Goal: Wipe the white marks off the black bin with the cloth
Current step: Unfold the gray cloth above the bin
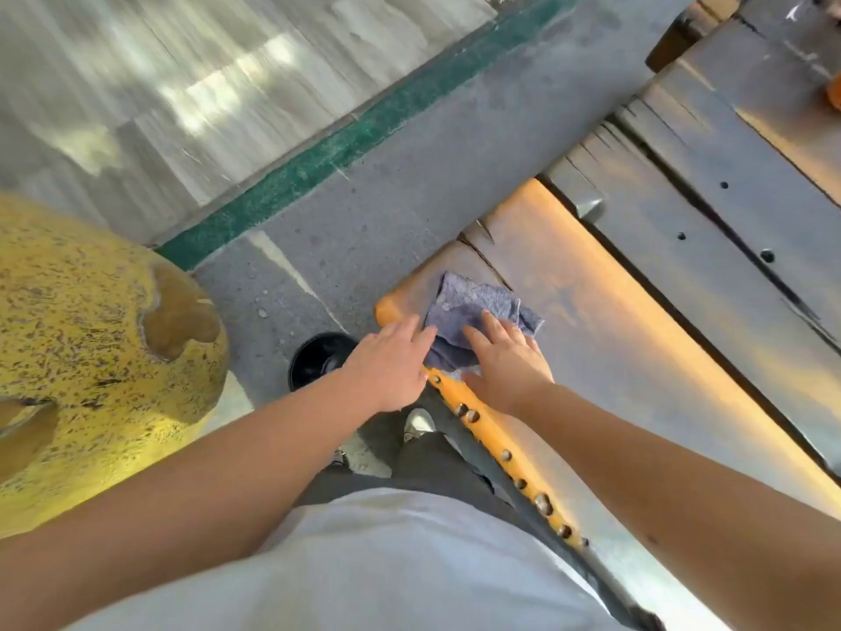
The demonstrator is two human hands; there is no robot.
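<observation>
Cloth point(473, 311), bluish-grey and crumpled, lies on the near corner of a worn wooden bench point(605, 321) just right of the frame's centre. Both hands reach out to it from the lower edge of the frame. The left hand point(391, 362) lies palm down at the bench's corner, fingers stretched out and close together, their tips touching the cloth's left edge; it has closed on nothing. The right hand point(505, 362) lies flat on the cloth's near right part, fingers spread and pressing down, again gripping nothing.

The black bin point(318, 357) stands on the grey pavement point(387, 211) left of centre, just below and beside the bench corner, partly hidden by the left wrist; only its round dark rim and part of its inside show, and the marks on it cannot be made out. An orange-painted bench edge point(491, 430) with a row of bolts runs diagonally towards the lower right. A large yellow rounded object point(91, 339) with chipped paint fills the left side. A green stripe point(355, 138) crosses the pavement in the upper half. The person's white shirt point(364, 562) fills the bottom centre, with one shoe point(418, 423) visible above it.
</observation>
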